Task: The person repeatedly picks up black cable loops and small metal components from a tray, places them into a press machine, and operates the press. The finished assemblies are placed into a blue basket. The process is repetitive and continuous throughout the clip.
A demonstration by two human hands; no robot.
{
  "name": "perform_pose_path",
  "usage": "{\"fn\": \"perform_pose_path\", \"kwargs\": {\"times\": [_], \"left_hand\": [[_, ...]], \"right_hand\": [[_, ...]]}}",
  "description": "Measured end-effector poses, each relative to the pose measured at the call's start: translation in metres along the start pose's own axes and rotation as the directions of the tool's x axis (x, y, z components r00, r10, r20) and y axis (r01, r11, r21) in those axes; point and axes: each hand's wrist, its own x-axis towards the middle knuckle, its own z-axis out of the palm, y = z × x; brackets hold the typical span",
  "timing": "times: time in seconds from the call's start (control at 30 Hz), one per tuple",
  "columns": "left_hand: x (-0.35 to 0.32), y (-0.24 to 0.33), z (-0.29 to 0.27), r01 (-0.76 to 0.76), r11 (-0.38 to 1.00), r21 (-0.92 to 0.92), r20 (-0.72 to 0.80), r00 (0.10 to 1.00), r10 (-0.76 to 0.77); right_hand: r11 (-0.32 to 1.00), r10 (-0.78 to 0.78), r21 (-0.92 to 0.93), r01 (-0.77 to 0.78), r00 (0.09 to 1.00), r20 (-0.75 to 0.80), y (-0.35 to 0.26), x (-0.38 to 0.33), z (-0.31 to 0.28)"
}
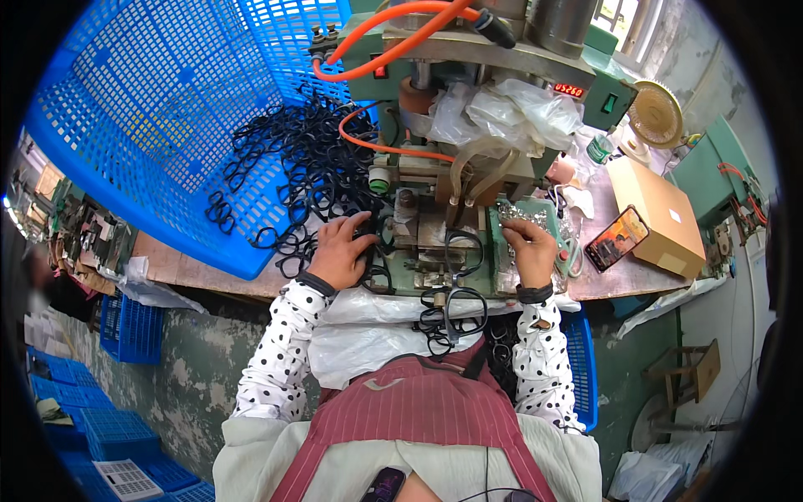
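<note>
Beside press (535,69): black, round-rimmed spectacle frames (322,159), tangled; left hand (339,250) spread, right hand (532,253) closure unclear.

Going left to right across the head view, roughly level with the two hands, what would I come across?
Blue basket → left hand → metal fixture of the press → right hand → phone → green machine by the right edge.

Blue basket (155,219) cut off, metal bits (527,216) indistinct
</note>
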Motion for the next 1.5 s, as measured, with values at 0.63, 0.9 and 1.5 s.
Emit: {"fn": "perform_pose_path", "kwargs": {"times": [0.63, 0.9, 1.5], "left_hand": [[0.024, 0.032, -0.031, 0.22, 0.646, -0.731, -0.38, 0.655, -0.653], [-0.02, 0.058, -0.004, 0.22, 0.75, -0.624, -0.322, 0.802, -0.504], [-0.028, 0.078, -0.028, -0.062, 0.89, -0.452, -0.524, 0.826, -0.208]], "right_hand": [[0.953, -0.001, 0.3, -0.033, 0.993, 0.114, -0.071, -0.03, 0.03], [0.952, 0.01, 0.3, -0.055, 0.989, 0.149, -0.077, -0.025, 0.033], [0.916, -0.336, -0.401, 0.009, 0.564, -0.754, 0.066, 0.027, -0.105]]}}
